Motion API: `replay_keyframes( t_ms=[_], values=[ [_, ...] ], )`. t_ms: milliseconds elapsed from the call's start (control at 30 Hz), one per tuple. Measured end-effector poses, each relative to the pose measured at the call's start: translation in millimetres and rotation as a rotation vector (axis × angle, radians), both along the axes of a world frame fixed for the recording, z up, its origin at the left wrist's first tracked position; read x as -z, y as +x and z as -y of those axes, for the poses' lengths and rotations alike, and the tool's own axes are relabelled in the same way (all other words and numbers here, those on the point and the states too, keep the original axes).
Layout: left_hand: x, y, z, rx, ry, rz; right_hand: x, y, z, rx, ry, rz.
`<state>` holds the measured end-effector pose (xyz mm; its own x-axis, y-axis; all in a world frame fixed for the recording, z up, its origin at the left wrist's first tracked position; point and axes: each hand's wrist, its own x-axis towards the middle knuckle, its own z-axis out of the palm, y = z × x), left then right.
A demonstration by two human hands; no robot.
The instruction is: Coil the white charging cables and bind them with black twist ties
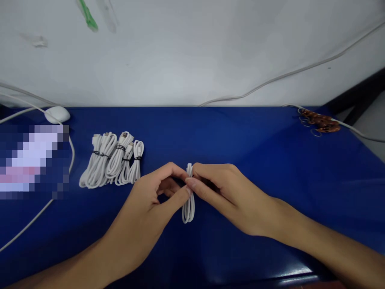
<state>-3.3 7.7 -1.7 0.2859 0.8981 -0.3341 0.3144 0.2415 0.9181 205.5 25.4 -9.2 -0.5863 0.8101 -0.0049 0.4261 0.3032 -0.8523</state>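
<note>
A coiled white cable [188, 210] stands out between my two hands above the blue table, its loops hanging below the fingers and its upper end showing above them. My left hand [159, 196] pinches it from the left with thumb and forefinger. From the other side, my right hand [228, 192] closes thumb and fingers on the same spot at the coil's middle. My fingertips hide that middle part, so any tie there cannot be made out. Left of my hands lie several white cable bundles [112, 162], each bound with a black tie.
A white computer mouse [57, 115] sits at the back left, near a loose white cord [72, 150] and a pixelated patch. Copper-brown twist ties [320, 120] lie at the back right. Behind the blue table [270, 160] rises a white wall [180, 52] with a cable running along it.
</note>
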Motion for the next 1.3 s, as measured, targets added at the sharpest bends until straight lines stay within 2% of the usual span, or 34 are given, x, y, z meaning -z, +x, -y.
replay_keyframes(
  t_ms=[833,1300],
  values=[
    [2.6,-0.1,0.6,0.001,0.012,-0.011,-0.5,-0.7,-0.2,-0.004,0.010,0.005],
    [2.1,0.5,-0.3,-0.026,0.002,0.008,3.1,-1.5,0.4,0.000,0.013,-0.076]
  ],
)
